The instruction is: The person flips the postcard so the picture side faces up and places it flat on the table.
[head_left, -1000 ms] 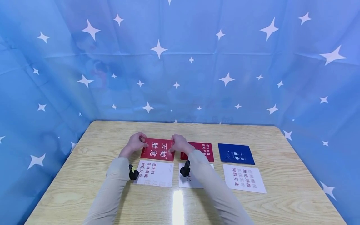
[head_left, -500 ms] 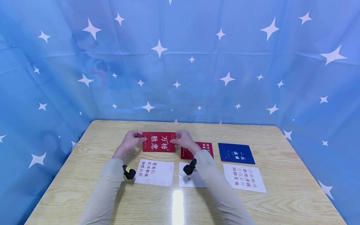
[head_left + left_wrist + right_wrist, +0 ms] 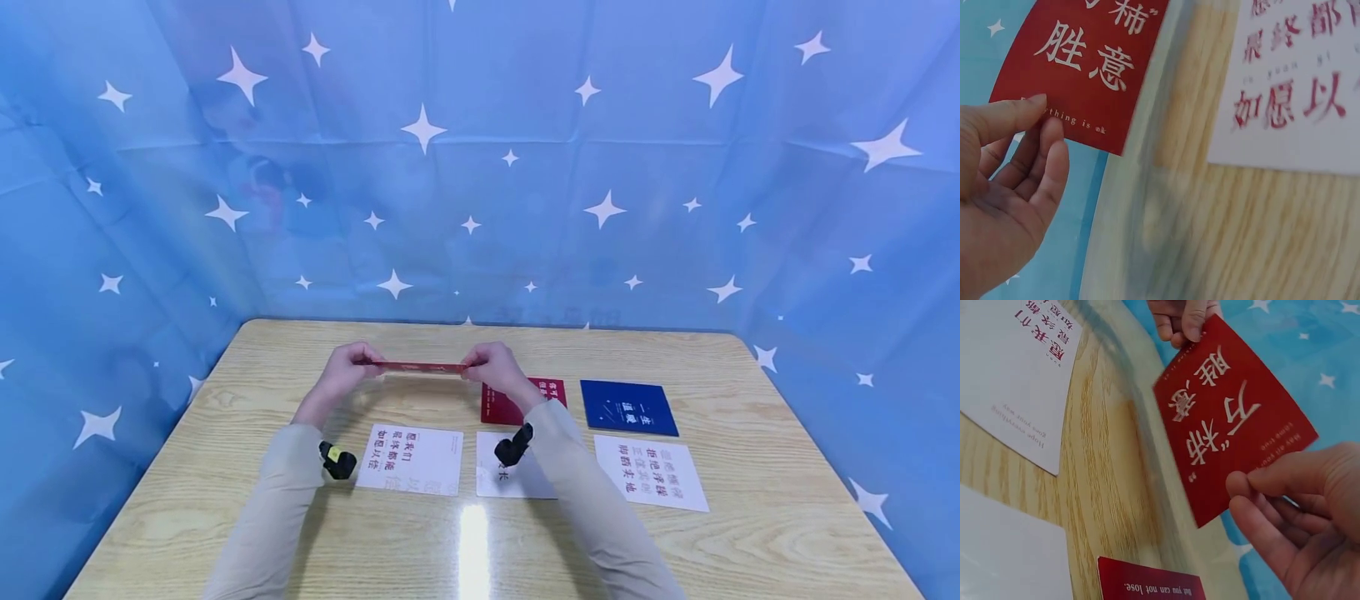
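A red card (image 3: 423, 367) with white Chinese characters is held above the table, seen nearly edge-on in the head view. My left hand (image 3: 348, 372) pinches its left end between thumb and fingers; the left wrist view shows the thumb over the small print of the card (image 3: 1088, 69). At the other end my right hand (image 3: 497, 369) pinches the card too, and in the right wrist view the printed face of the card (image 3: 1229, 419) is visible. A second red card (image 3: 517, 400) lies under the right forearm, partly hidden.
On the wooden table (image 3: 187, 517) lie a blue card (image 3: 628, 407) at right and white printed cards: one at left (image 3: 411, 460), one in the middle (image 3: 517, 467) partly covered by the right arm, one at right (image 3: 651, 472). A blue star-patterned curtain (image 3: 480, 183) hangs behind.
Both hands have lifted the red card off the table and away from me. Its face has tilted from facing up at the head camera to nearly edge-on.
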Available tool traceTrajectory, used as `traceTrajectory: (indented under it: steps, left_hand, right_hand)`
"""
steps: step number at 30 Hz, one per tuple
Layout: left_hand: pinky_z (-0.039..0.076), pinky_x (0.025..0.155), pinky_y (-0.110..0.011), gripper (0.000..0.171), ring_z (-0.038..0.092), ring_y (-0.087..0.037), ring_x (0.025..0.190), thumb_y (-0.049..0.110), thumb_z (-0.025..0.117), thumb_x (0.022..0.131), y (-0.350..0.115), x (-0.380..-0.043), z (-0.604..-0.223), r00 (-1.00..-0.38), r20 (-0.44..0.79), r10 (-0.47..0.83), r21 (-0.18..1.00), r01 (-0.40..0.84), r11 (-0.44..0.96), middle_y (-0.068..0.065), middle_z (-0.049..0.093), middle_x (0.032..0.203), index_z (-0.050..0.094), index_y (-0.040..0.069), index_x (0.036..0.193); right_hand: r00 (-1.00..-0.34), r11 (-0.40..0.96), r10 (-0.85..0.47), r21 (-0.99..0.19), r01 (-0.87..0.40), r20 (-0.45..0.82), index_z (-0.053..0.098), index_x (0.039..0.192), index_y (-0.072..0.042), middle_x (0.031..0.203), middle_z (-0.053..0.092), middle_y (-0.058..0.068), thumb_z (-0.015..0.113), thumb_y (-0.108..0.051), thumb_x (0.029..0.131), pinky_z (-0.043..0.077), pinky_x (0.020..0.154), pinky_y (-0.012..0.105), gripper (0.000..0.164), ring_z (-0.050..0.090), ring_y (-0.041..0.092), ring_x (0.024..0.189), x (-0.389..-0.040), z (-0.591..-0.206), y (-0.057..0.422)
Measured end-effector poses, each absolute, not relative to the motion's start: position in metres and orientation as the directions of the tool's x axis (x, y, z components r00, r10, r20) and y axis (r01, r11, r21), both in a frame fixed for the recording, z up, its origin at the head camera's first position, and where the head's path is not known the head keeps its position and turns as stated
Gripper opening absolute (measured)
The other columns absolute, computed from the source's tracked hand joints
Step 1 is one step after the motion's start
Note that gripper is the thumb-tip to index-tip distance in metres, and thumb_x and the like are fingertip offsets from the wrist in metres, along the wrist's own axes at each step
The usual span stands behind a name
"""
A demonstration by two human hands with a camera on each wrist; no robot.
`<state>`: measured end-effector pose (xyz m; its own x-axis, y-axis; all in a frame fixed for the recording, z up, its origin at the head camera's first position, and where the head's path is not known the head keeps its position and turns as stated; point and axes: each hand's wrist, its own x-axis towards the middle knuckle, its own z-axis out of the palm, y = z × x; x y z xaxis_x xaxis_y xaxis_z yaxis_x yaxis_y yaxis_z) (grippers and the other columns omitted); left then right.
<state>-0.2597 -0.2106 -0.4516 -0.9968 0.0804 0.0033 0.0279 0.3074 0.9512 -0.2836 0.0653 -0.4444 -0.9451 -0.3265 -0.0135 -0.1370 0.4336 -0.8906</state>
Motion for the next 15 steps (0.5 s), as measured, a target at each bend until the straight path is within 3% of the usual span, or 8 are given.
traceTrajectory:
  steps: [5,8,15]
  left_hand:
    - [0.051,0.083,-0.037,0.019,0.062,-0.013,0.080,-0.008,0.051,0.085,-0.215,-0.256,-0.454,-0.996,-0.024,0.090,0.970,-0.002,0.243,-0.013,0.067,0.095,0.063,-0.012,0.099]
    - [0.050,0.086,-0.041,0.022,0.063,-0.015,0.083,-0.005,0.052,0.087,-0.216,-0.254,-0.456,-0.995,-0.038,0.090,0.979,-0.019,0.204,-0.012,0.067,0.097,0.061,-0.014,0.105]
    - [0.051,0.075,-0.022,0.028,0.059,-0.012,0.083,-0.001,0.065,0.083,-0.217,-0.251,-0.463,-0.993,-0.004,0.121,0.947,0.035,0.321,-0.018,0.064,0.101,0.060,-0.009,0.109]
  right_hand:
    - [-0.942,0.431,-0.335,-0.894,-0.124,-0.031,0.071,0.090,0.001,0.090,0.068,0.008,0.060,0.003,0.084,0.053,0.074,0.029,0.014,0.063,0.019,0.081,-0.282,-0.447,0.067]
    - [-0.943,0.411,-0.329,-0.907,-0.090,-0.055,0.072,0.090,0.000,0.092,0.068,0.009,0.059,-0.001,0.086,0.053,0.077,0.034,0.014,0.064,0.024,0.084,-0.281,-0.450,0.067]
    - [-0.938,0.462,-0.338,-0.882,-0.089,-0.082,0.073,0.091,-0.007,0.092,0.068,0.004,0.070,-0.012,0.083,0.051,0.077,0.031,0.011,0.060,0.017,0.084,-0.279,-0.458,0.066]
